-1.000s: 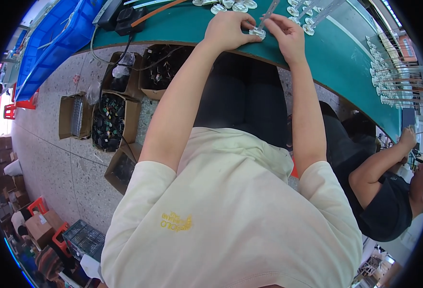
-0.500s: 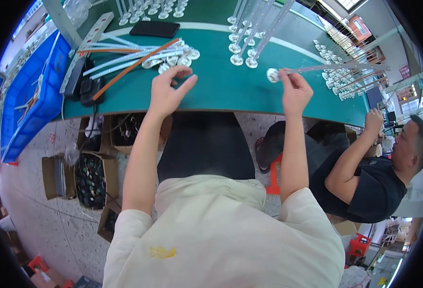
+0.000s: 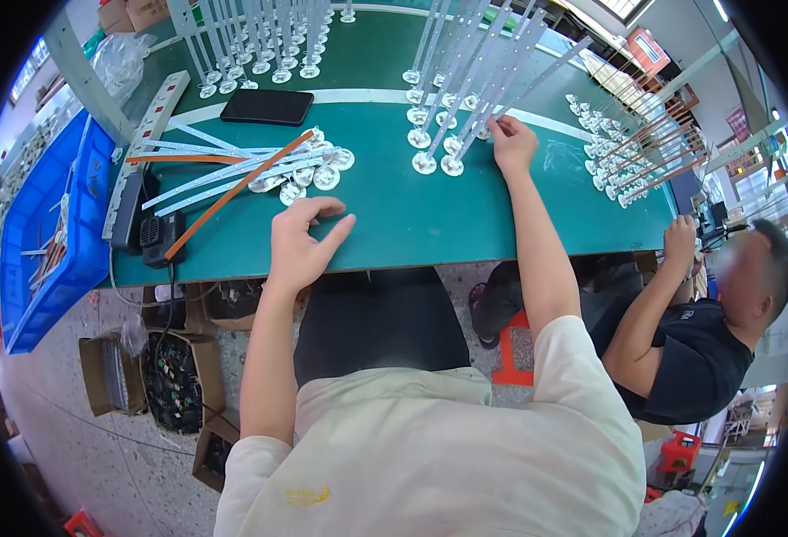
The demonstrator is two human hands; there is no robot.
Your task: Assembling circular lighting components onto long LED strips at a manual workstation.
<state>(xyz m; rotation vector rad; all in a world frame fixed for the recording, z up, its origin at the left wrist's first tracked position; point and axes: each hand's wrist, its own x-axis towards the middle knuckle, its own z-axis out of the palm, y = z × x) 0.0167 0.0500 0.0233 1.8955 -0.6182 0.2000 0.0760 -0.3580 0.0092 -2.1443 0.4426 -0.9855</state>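
My right hand (image 3: 513,146) pinches the lower end of a clear, dotted light strip (image 3: 541,82), which leans up and to the right. It is at the right side of a group of similar upright strips on round white bases (image 3: 424,163); its own base is mostly hidden by my fingers. My left hand (image 3: 304,243) hovers over the front of the table with fingers apart and holds nothing. Just beyond it lies a pile of loose strips (image 3: 206,184) with round white bases (image 3: 326,177), and an orange-brown strip (image 3: 242,192) lies across them.
On the green table (image 3: 394,228) lie a black phone (image 3: 267,106), a power strip (image 3: 150,143) and a black adapter (image 3: 161,237). A blue bin (image 3: 80,242) stands at the left. More upright strips (image 3: 309,72) stand at the back and right. A co-worker (image 3: 689,345) sits at the right.
My right hand has carried the strip left and away from me to the standing group, tilting it from nearly level to steeper. My left hand stays near the pile, still empty.
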